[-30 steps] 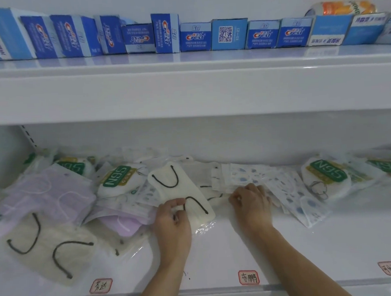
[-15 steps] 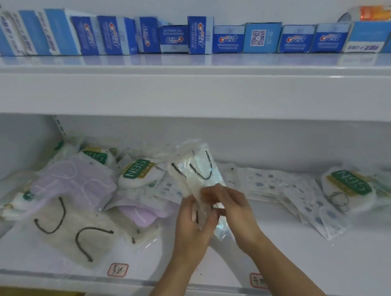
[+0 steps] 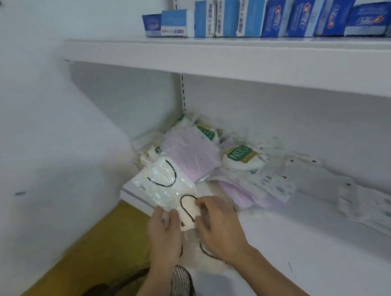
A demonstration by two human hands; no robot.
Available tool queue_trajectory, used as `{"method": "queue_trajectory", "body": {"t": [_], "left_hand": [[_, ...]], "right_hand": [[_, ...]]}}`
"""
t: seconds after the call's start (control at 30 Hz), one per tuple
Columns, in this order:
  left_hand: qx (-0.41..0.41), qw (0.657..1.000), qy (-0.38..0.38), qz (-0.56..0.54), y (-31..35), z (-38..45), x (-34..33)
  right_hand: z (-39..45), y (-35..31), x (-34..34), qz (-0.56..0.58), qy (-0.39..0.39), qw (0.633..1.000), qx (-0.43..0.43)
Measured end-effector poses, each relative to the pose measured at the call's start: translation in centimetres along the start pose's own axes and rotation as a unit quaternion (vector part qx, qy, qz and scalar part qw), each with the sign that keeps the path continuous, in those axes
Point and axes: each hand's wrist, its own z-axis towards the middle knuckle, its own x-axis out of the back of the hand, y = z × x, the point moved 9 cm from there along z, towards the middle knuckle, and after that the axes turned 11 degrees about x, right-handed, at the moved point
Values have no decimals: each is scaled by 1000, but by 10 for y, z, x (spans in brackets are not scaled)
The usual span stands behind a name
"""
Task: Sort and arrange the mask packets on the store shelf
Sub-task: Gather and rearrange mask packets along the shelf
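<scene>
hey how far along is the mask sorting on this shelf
Early stage. Nothing looks neatly grouped yet. In hand: left hand and right hand hold a cream mask packet with black loops at the shelf's left end. Left: purple packets, N95 packets and dotted packets lie jumbled.

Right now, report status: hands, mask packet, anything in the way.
Left hand and right hand both gripping the black-loop mask packet at the shelf's left end. Lilac packet and N95 packet crowd behind.
</scene>
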Motion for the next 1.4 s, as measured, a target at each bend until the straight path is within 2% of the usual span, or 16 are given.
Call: {"method": "queue_trajectory", "body": {"t": [0.07,0.2,0.37,0.47,0.57,0.7,0.8,0.87,0.93,1.0,1.1,1.23,1.27,1.33,1.4], "left_hand": [[11,1000,-5,-2,-3,3,2],[1,1000,-12,-6,3,4,0],[13,999,-18,-28,3,4,1],[13,999,-23,-26,7,4,2],[-4,1000,-6,-27,20,7,5],[3,997,-15,-72,42,3,-5],[-9,995,-51,-80,57,1,-28],[-19,994,-85,-70,65,-3,-50],[-19,991,-119,-62,71,-11,-77],[-21,984,-165,-57,80,-24,-107],[-13,970,-238,-56,88,-46,-154],[-38,952,-297,-67,101,-76,-196],[-38,948,-311,-63,102,-83,-206],[-39,939,-335,-66,101,-98,-226],[-38,931,-358,-66,99,-116,-249]], "right_hand": [[-1,1,-2,-7,-10,1000,20],[-3,6,6,49,-2,999,17],[-4,6,-7,-16,-110,990,83],[-9,4,-1,-7,-116,988,104],[-14,-3,14,2,-74,992,103],[-26,20,50,72,-17,997,2],[-42,46,96,131,84,986,-66],[-59,79,135,153,198,957,-147],[-80,119,173,138,303,911,-241],[-97,154,204,108,361,878,-297],[-105,195,234,80,364,864,-338],[-101,213,238,70,238,899,-361],[-105,208,243,54,237,905,-350],[-122,191,255,65,280,908,-305],[-146,176,256,194,322,877,-298]]}}
